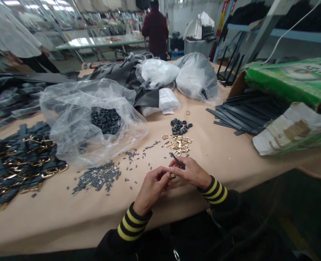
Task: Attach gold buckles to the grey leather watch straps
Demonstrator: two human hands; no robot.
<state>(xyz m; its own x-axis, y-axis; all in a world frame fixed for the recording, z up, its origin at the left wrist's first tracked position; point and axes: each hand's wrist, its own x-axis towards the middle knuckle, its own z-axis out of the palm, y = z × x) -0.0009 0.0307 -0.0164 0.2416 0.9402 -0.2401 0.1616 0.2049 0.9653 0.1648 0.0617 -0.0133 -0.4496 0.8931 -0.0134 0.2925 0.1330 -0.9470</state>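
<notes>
My left hand (155,184) is closed, thumb and fingertips pinched together at a small metal buckle (172,177), which is mostly hidden. Right beside it, my right hand (190,172) is closed around a short black strap (178,161), whose end sticks up past the fingers. The fingertips of both hands meet just above the table's front edge. Beyond them lies a pile of gold buckles (180,143), with a cluster of black strap loops (180,127) behind it. Small dark pieces (97,177) are heaped to the left, some scattered toward my hands.
An open clear plastic bag (65,127) holds more black loops. Finished-looking straps with gold hardware (19,159) are piled at far left. On the right, a green box (291,83) spills black strips (247,112). Stuffed plastic bags (195,78) stand behind. Two people are farther back.
</notes>
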